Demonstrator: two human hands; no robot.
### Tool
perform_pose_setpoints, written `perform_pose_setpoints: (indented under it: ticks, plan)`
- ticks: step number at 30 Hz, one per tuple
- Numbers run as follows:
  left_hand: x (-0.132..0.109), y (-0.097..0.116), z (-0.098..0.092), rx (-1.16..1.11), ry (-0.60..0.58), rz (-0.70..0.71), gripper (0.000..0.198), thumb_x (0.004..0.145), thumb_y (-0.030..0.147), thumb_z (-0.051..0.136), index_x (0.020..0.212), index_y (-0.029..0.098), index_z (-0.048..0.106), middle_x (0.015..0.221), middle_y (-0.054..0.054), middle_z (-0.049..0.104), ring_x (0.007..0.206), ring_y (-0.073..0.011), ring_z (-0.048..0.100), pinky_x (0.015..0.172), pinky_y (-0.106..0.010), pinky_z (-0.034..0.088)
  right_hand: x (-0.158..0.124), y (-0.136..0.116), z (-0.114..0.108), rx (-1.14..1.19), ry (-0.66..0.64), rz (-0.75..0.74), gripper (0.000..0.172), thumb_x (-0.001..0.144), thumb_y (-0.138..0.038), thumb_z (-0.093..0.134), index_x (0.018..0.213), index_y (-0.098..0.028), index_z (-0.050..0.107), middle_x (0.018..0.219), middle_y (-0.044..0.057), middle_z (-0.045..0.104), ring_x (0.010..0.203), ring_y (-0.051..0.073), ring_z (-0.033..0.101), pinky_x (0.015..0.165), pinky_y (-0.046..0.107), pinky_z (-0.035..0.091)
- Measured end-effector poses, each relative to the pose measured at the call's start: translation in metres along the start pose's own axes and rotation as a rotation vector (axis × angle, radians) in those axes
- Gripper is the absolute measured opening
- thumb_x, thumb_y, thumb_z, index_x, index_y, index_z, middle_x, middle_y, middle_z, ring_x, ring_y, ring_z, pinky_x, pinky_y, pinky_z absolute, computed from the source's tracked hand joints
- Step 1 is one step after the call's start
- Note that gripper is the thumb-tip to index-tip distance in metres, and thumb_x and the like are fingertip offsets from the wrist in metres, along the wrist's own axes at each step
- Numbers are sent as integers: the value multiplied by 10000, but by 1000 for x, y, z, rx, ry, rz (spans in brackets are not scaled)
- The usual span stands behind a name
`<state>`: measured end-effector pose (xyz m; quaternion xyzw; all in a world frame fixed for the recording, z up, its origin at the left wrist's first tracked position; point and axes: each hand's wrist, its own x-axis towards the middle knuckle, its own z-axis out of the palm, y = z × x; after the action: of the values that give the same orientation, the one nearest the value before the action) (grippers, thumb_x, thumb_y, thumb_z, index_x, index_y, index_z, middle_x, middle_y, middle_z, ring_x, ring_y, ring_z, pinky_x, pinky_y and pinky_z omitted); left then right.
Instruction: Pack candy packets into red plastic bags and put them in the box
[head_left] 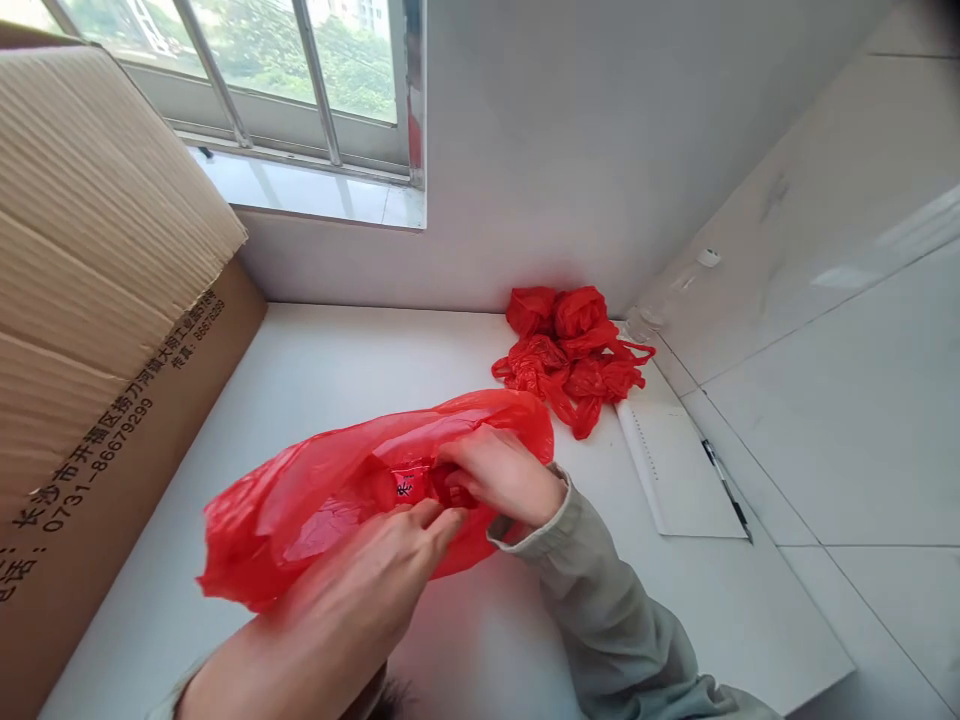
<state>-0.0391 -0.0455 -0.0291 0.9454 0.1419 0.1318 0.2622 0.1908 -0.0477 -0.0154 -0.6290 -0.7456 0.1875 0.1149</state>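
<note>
A thin red plastic bag (322, 500) lies on its side on the white table, its mouth spread towards me. Inside it shows a red packet (407, 484) with black characters, mostly covered by the bag and my hands. My right hand (506, 475) reaches into the bag's mouth from the right, fingers curled down beside the packet; their tips are out of sight. Across the bag's near edge comes my left hand (397, 555), with bent fingers drawn together next to the packet. What either hand pinches is hidden.
A large cardboard box (142, 370) stands at the left. Several crumpled red plastic bags (574, 350) are heaped by the wall. To the right are a clear bottle (667, 300), a white notebook (686, 480) and a pen (726, 488). A barred window (262, 90) is behind.
</note>
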Motion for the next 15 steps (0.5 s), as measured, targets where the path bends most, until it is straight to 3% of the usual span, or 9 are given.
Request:
perform_pose_setpoints:
  ticks: [2,5,9,11,13,15]
  plan:
    - [6,-6,-7,-44,-52,-20,877,834,-86,193,1553,392,39,1486,-33,492,1398,-243,394,1126,-412,457,3,-1,2,-43,-18,5,170,859,-82,524,849,-181,662,810,46,696,726,174,625,597,264,373]
    - [32,-12,-10,-45,-74,-80,594,949,72,400,1485,325,355,1427,-73,535,1332,-290,499,1076,-465,489,-3,-4,-9,-84,26,41,200,896,-98,498,1003,-159,655,976,95,697,789,198,642,606,280,385]
    - [79,-15,3,-8,-65,-102,369,931,290,628,1274,172,556,1327,-112,568,1167,-276,588,965,-511,526,-31,-2,-39,46,113,23,252,948,-101,458,1034,-207,669,939,38,714,802,163,656,645,255,427]
    - [96,-14,10,15,-67,-114,225,963,164,520,1169,172,610,1283,-88,592,1174,-254,576,959,-475,523,-50,10,-53,186,226,79,264,958,-99,460,1015,-220,688,927,15,733,838,143,669,715,239,458]
    - [105,-12,14,36,-75,-126,376,922,3,364,1080,190,650,1237,-71,620,1165,-236,577,949,-439,519,-68,28,-62,254,361,216,243,950,-108,485,974,-214,703,896,5,742,830,138,675,750,242,470]
    - [106,-9,13,53,-74,-148,454,838,-44,344,1032,198,675,1179,-75,647,1089,-243,612,901,-410,531,-81,46,-67,231,435,387,210,935,-126,515,942,-205,709,869,9,742,796,151,671,736,263,476]
